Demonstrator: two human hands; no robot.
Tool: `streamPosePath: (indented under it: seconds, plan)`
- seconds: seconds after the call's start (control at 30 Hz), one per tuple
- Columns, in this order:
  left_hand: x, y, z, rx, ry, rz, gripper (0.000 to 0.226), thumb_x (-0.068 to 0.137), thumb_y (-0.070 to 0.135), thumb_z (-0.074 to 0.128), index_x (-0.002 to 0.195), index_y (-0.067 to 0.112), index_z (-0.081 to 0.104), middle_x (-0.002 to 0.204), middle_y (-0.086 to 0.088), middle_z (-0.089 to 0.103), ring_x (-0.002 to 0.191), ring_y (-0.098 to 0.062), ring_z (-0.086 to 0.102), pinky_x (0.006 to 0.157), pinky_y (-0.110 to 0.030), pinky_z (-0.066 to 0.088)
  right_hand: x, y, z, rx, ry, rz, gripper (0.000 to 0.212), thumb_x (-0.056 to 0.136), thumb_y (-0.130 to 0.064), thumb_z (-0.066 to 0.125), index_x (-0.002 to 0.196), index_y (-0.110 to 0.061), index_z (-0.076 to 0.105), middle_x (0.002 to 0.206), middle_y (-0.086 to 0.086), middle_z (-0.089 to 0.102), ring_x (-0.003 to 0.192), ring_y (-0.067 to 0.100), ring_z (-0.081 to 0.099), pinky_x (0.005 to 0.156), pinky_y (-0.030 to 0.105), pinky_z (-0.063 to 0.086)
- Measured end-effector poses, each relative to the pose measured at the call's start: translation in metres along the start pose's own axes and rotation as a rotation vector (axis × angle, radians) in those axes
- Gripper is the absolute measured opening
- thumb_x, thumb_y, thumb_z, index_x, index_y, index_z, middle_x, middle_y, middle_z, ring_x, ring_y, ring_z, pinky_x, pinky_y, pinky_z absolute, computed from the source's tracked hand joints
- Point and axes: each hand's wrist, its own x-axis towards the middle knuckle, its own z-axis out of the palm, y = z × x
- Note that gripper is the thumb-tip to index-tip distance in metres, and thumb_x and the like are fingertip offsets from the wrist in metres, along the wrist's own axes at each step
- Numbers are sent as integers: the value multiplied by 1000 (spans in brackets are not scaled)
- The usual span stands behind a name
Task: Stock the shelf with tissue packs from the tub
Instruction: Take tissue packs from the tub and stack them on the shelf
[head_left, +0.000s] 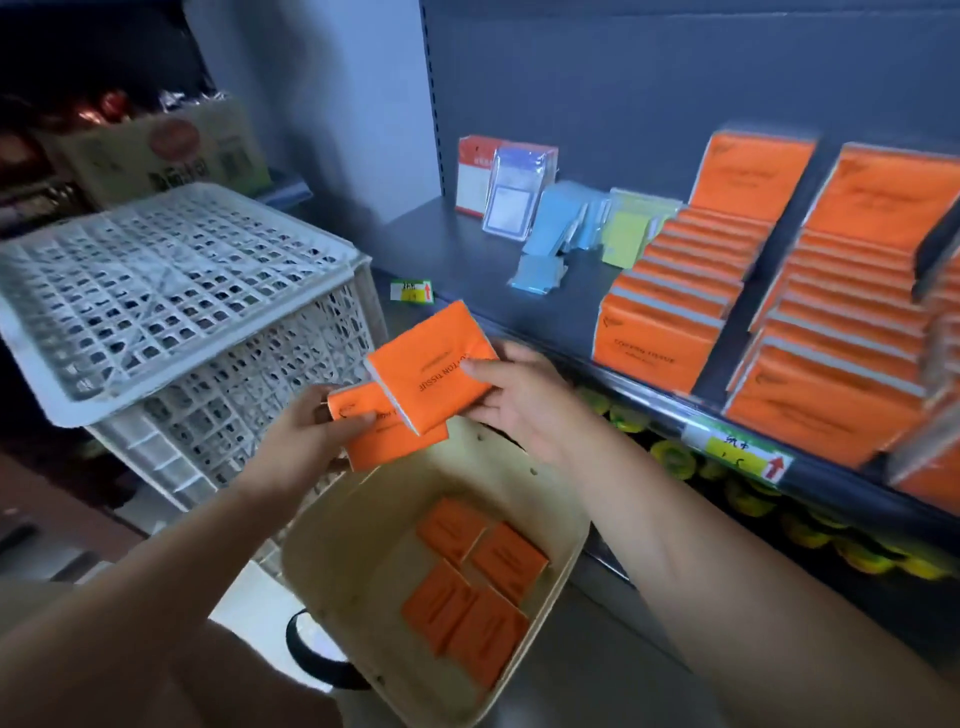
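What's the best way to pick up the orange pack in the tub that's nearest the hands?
From straight above: the tub walls block the sides. The orange pack lies flat with its outer edges free, so pinch across its thin edges, thumb on the free side.

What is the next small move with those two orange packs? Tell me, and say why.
Probably move the tissue pack in the right hand to the shelf, onto the nearer orange row. The left hand grips a second pack, both are already out of the tub, and the right is nearer the shelf.
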Motion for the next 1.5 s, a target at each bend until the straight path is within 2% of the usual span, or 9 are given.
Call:
streamPosePath:
  seconds: [0.3,0.43,0.63,0.83,0.93,1.2,1.3,1.4,1.5]
  plan:
    - [-9,98,64,-64,-76,194,23,93,14,72,115,13,62,101,-1,78,86,-20,77,72,-41,61,-47,-79,-33,224,135,-211,33,97,-2,62,129,-3,57,120,21,72,111,35,71,96,50,57]
    - [-10,134,99,-106,-110,228,24,92,14,74,113,13,63,100,-2,78,84,-20,77,61,-33,61,-69,-109,-48,256,160,-295,31,96,-2,62,127,-6,59,122,20,72,108,32,72,89,45,60]
    - [-8,175,150,-96,-203,288,29,92,17,76,118,13,64,108,-2,78,99,-26,76,72,-42,62,-106,-156,-84,210,275,-355,27,93,5,63,119,-5,65,109,17,76,94,27,75,75,40,64]
    - [-6,217,216,-38,-334,395,35,95,11,71,126,14,54,108,-7,73,83,-15,74,61,-30,62,-138,-210,-138,136,458,-390,35,90,3,68,124,-2,65,119,18,73,110,30,72,99,45,56]
    - [0,237,254,-27,-393,433,34,95,9,71,125,13,55,101,-9,70,70,-11,71,53,-27,57,-151,-237,-164,116,519,-404,33,91,4,67,124,0,65,118,17,74,108,29,73,93,42,59]
    - [16,271,359,-49,-477,504,31,93,5,73,116,17,56,90,0,70,68,-7,68,59,-26,55,-185,-281,-238,130,668,-497,25,89,-1,72,113,-4,69,105,11,78,90,18,78,70,31,63]
    - [20,279,388,-43,-491,510,29,91,7,75,110,21,57,93,0,71,75,-9,70,69,-34,58,-201,-299,-263,140,696,-557,17,91,-3,70,107,-8,70,95,6,80,88,15,77,69,30,63]
    - [20,283,407,-14,-503,478,27,92,13,76,109,24,57,100,-2,71,84,-19,72,77,-57,61,-215,-319,-292,96,759,-670,11,92,-3,69,100,-10,68,92,6,79,84,15,77,67,33,63]
    - [22,284,419,14,-489,474,28,93,13,75,110,24,56,104,-4,69,84,-20,71,78,-57,60,-222,-325,-314,-107,871,-727,16,85,-12,74,100,-9,68,93,14,72,81,25,71,74,44,64]
